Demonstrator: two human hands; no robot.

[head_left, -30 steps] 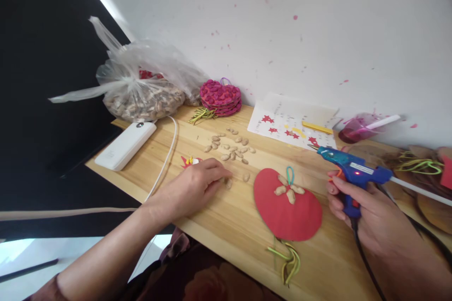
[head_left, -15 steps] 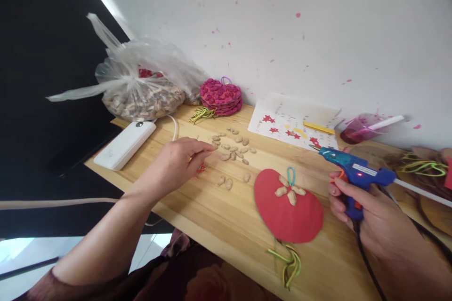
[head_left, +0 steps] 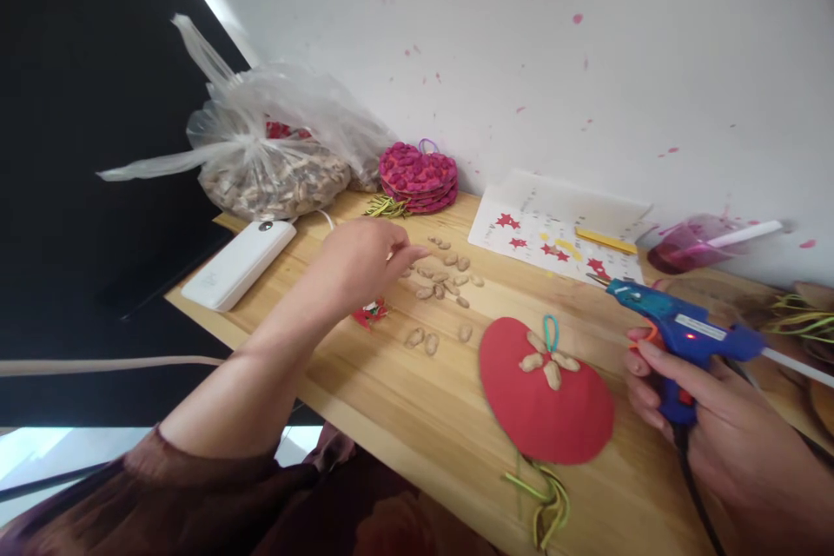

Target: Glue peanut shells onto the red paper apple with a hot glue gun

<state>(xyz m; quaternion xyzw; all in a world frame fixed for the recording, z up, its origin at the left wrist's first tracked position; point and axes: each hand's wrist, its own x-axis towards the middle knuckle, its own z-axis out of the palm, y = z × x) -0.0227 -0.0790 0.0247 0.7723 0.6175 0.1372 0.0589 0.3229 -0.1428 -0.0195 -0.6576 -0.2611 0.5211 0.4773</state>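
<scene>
Left hand point(head_left: 365, 265) — grip unclear, glue stick point(head_left: 798, 366) — cut off, printed sheet point(head_left: 566, 198) illegible

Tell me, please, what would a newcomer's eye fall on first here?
Probably the red cutout on the wooden table, with peanuts fanned near its top. To its right, the right hand holds a blue glue gun. A magenta stack sits back by the wall.

This looks like a craft corner, though whether in a home or a workshop cannot be told: a wooden tabletop point(head_left: 368, 395) by a white wall point(head_left: 521, 52) flecked with pink, bearing a glue gun's point(head_left: 694, 326) work, a red cutout point(head_left: 553, 421) with peanuts point(head_left: 553, 375), and a pink-stained cup point(head_left: 684, 245).
</scene>
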